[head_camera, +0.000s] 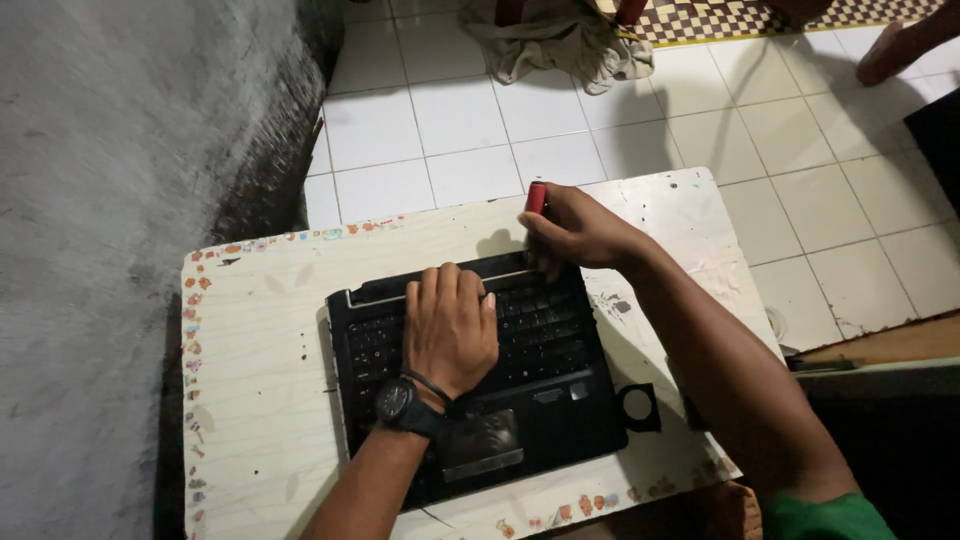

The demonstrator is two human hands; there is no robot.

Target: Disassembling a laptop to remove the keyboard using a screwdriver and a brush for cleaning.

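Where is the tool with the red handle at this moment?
In the head view, the red-handled tool is in the right hand, at the far edge of the black laptop base, right of centre on the small white table.

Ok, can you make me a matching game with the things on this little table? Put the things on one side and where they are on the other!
Things:
1. left hand
2. right hand
3. black square piece with a round hole
4. crumpled cloth

Places:
A. on the tiled floor beyond the table
B. flat on the laptop keyboard
C. on the table, right of the laptop
D. at the laptop's far edge, gripping a red-handled tool

Pairs: 1-B, 2-D, 3-C, 4-A
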